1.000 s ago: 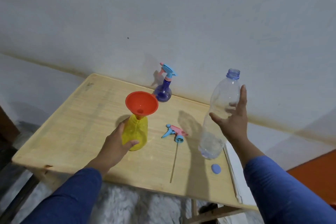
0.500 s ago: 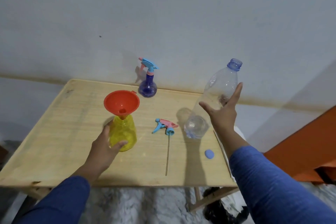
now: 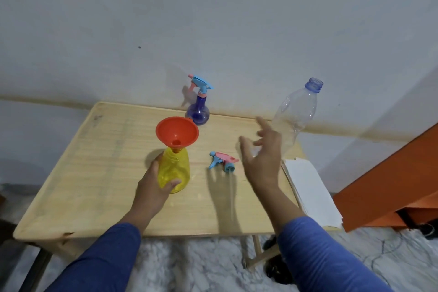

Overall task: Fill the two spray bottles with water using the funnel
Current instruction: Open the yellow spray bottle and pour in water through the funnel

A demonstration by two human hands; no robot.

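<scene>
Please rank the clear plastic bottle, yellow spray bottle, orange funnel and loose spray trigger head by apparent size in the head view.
1. clear plastic bottle
2. yellow spray bottle
3. orange funnel, close to the yellow bottle, so unsure
4. loose spray trigger head

The surface (image 3: 99, 173) is pale wood with a smooth, faintly glossy grain. On it, the yellow bottle (image 3: 174, 170) and far purple bottle (image 3: 198, 115) look like translucent glossy plastic, the orange funnel (image 3: 176, 129) opaque smooth plastic. At the right, the clear bottle (image 3: 296, 114) is thin shiny plastic beside matt white paper (image 3: 310, 192).
</scene>
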